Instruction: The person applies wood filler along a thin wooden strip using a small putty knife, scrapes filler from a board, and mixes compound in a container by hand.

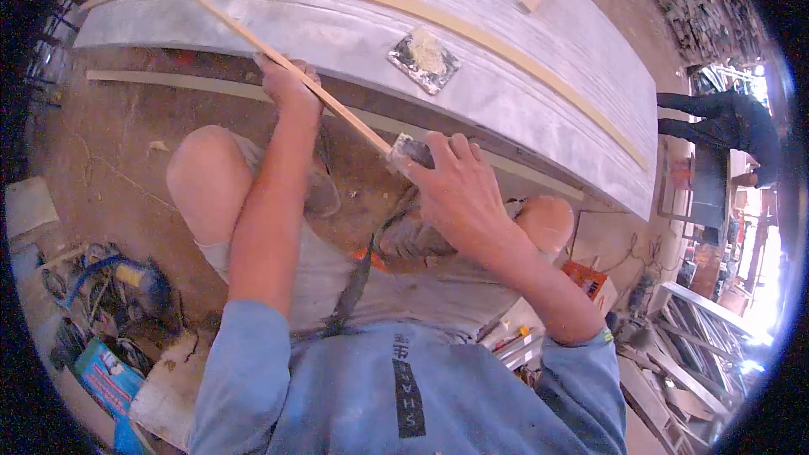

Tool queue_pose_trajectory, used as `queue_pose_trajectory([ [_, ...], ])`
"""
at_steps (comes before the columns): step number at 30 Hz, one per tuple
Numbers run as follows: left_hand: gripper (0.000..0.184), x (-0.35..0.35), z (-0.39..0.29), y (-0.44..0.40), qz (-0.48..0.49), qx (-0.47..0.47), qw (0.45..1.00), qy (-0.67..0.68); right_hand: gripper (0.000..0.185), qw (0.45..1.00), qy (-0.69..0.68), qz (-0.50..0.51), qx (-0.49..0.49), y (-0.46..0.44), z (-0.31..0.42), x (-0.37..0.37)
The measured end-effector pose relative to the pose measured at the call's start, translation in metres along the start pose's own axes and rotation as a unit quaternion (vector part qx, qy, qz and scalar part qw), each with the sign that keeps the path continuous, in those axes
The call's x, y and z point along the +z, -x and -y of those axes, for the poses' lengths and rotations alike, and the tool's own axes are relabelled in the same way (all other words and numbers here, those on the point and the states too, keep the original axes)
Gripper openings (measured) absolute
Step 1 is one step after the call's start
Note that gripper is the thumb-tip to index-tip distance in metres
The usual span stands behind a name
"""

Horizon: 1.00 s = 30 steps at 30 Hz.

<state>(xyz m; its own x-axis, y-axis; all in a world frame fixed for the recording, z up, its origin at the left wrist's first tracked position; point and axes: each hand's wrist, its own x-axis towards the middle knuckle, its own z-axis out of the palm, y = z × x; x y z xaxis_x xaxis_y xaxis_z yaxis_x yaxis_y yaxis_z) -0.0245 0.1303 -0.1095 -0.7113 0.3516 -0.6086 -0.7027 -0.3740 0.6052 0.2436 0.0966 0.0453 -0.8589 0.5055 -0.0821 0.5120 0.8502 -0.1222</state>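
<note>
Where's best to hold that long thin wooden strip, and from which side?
I'd grip the wooden strip partway along, where the left hand closes around it, coming from the near side, below it in view. It's long and slim, so fingers can probably wrap it; its near end is at the grey block in the right hand.

1. Counter, 12 o'clock: whitish grey, finely streaked.
2. Curved strip, 12 o'clock: yellowish tan.
3. Slim strip, 11 o'clock: light tan.
4. Block: grey, whitish patch.
5. Square board, 12 o'clock: dark, cream-smeared.
6. Shirt, 6 o'clock: blue, black panel.
</note>
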Motion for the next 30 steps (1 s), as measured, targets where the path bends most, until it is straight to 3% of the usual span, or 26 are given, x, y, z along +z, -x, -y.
queue_pose_trajectory([
  [11, 0.055, -0.001, 0.011, -0.023, 0.001, -0.007, 1.0, 0.022, 0.043, 0.995, 0.042, 0.092, 0.012, 0.063, -0.02, -0.019],
  [13, 0.055, 0.008, 0.0, 0.004, -0.042, -0.005, 0.998, -0.05, 0.042, 0.995, 0.041, 0.087, 0.018, 0.075, -0.025, -0.017],
  [16, 0.054, 0.001, 0.001, -0.007, 0.016, -0.001, 0.999, -0.047, 0.041, 0.996, 0.053, 0.074, 0.022, 0.094, -0.031, -0.012],
  [24, 0.053, -0.001, 0.009, -0.026, 0.054, 0.027, 0.998, -0.034, 0.044, 0.989, 0.034, 0.125, 0.072, 0.142, -0.04, -0.016],
  [27, 0.054, -0.001, 0.006, -0.022, -0.004, 0.019, 0.998, -0.06, 0.049, 0.983, 0.007, 0.154, 0.1, 0.167, -0.043, -0.02],
  [30, 0.054, -0.002, 0.009, -0.023, 0.053, 0.022, 0.997, -0.048, 0.053, 0.979, 0.013, 0.162, 0.122, 0.179, -0.047, -0.026],
])
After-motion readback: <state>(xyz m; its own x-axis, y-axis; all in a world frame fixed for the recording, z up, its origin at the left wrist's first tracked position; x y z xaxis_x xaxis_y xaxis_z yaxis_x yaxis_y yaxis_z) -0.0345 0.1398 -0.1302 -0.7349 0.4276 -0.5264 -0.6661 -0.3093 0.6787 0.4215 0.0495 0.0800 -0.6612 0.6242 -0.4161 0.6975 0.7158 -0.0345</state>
